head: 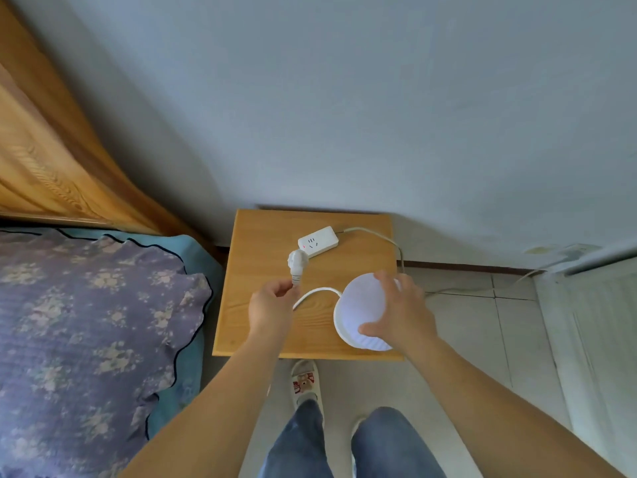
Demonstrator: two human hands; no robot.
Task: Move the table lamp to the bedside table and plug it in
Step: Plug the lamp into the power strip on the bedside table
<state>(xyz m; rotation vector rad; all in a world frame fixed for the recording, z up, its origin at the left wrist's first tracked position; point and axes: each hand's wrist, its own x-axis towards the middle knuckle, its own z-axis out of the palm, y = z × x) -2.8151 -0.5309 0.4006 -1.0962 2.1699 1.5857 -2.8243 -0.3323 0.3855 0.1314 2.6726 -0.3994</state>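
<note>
A white table lamp [358, 308] with a round pleated shade stands on the right front part of the wooden bedside table [255, 270]. My right hand [400, 308] rests on top of the shade, fingers spread around it. My left hand [270, 305] pinches the lamp's white cord just behind its white plug [297, 262]. The plug is raised and points toward a white power strip [317, 242] lying at the back of the table, a short way from it. The cord [315, 292] curves from my left hand to the lamp.
The bed with a floral pillow [86, 322] and wooden headboard [44, 150] lies left of the table. A grey wall stands behind. The strip's cable [379, 236] runs off the table's right edge across the tiled floor. My legs and a slipper [305, 381] are below.
</note>
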